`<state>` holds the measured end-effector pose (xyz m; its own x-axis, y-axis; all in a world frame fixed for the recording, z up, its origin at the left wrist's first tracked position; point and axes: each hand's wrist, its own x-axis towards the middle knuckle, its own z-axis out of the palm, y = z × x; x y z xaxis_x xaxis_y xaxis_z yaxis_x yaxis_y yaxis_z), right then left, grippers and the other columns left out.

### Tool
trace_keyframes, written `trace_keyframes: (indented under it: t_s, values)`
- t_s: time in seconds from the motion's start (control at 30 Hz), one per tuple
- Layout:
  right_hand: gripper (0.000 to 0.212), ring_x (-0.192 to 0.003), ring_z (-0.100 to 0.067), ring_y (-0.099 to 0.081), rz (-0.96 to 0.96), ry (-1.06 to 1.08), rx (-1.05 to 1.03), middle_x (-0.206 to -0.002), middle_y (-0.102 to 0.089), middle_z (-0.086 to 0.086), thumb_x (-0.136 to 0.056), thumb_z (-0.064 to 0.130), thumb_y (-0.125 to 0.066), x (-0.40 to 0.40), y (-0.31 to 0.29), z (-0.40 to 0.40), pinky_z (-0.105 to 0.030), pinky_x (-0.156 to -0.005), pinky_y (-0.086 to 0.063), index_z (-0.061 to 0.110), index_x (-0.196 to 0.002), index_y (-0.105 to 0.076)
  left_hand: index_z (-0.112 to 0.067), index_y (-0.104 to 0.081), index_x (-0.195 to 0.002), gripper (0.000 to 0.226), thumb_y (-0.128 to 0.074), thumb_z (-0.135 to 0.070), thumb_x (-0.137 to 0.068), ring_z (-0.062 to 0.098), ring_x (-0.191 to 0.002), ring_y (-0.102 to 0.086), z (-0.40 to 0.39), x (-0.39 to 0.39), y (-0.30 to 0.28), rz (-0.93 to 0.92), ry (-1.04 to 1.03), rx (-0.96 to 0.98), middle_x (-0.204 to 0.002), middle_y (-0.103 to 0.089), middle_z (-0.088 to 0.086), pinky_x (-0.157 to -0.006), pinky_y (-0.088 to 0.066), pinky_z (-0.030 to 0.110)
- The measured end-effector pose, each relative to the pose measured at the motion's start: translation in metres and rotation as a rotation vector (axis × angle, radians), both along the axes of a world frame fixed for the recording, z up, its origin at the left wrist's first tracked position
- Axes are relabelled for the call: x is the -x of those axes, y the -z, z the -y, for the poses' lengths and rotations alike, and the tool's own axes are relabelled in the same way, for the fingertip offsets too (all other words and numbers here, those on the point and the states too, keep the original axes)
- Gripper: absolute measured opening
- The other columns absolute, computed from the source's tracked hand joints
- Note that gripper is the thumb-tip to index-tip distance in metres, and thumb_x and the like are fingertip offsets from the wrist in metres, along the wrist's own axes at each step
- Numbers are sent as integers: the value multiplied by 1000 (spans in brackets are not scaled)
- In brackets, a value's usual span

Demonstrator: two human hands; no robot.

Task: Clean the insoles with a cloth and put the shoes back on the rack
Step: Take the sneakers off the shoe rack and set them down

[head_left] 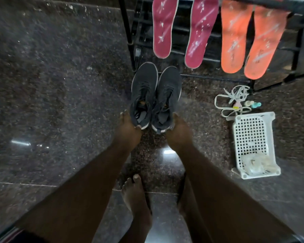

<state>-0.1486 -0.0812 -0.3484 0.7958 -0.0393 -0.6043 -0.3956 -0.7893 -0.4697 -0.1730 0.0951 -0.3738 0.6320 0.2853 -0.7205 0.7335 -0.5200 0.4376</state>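
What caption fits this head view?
Left hand and right hand each hold a dark shoe before the insole-hung rack.

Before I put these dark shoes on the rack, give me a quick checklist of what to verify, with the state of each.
1. Left hand holds the left shoe at the heel: ok.
2. Right hand holds the right shoe at the heel: ok.
3. Insoles back inside the shoes: cannot tell; two pink insoles and two orange insoles hang on the rack.
4. Hanging insoles clean: not ok, white marks show on them.
5. Free shelf space on the rack: cannot tell, the insoles cover it.
6. Floor path to the rack: ok; laces and white basket lie off to the right.
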Motion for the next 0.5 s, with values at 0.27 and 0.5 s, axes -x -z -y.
trace_keyframes:
  t_s: [0.27, 0.5]
  values:
    - [62, -137, -31, -40, 78, -118, 32, -149, -41, -13, -90, 19, -50, 1, -93, -4, -44, -107, -42, 9, -148, -34, -7, -5, -161, 76, -48, -29, -102, 36, -155, -6, 27, -13, -128, 140, 422, -286, -168, -4, 16, -125, -11, 49]
    - [80, -140, -33, -31, 233, -244, 126, -151, -36, -16, -80, 47, -25, -33, -184, 2, -44, -111, -37, 7, -150, -31, -9, 3, -161, 74, -37, -37, -105, 31, -156, 5, 60, -49, -230, 245, 597, -302, -169, 8, 13, -125, 0, 49]
